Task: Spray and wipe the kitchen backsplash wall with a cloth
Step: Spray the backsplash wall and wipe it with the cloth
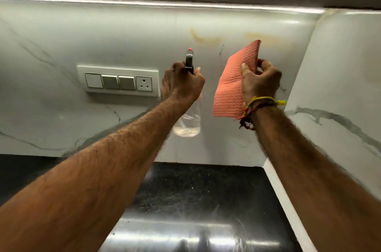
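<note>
Backsplash: glossy white marble-veined wall (127,31), meeting a side wall at a corner on the right; yellowish-brown smear (203,38) high on it.
Clear plastic spray bottle (188,122), black trigger head, red nozzle tip aimed at the wall below the smear; left hand (182,81) closed around its neck.
Salmon-pink waffle-textured cloth (231,84), held up off the wall, pinched at its upper edge by right hand (260,80); yellow thread band (266,102) at that wrist.
White switch panel (118,80), left of bottle.
Black speckled stone surface (195,200) below.
</note>
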